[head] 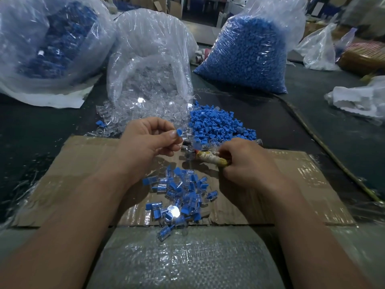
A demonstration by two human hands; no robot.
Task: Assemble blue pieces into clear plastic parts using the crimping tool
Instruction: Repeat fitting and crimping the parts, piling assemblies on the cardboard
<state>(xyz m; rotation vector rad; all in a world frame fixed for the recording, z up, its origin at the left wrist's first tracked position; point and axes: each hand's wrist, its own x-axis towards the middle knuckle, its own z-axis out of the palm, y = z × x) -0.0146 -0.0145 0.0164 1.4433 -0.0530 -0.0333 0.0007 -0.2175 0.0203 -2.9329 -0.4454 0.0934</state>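
My left hand pinches a small blue piece fitted to a clear plastic part, held just above the crimping tool's metal head. My right hand grips the tool's cloth-wrapped handle on the cardboard. A loose heap of blue pieces lies just beyond my hands, with a spill of clear plastic parts to its left. Several assembled blue-and-clear pieces lie piled on the cardboard between my forearms.
A cardboard sheet covers the dark table. Behind stand an open bag of clear parts, a bag of blue pieces to the right and a bag of assembled pieces at far left. A woven sack lies nearest me.
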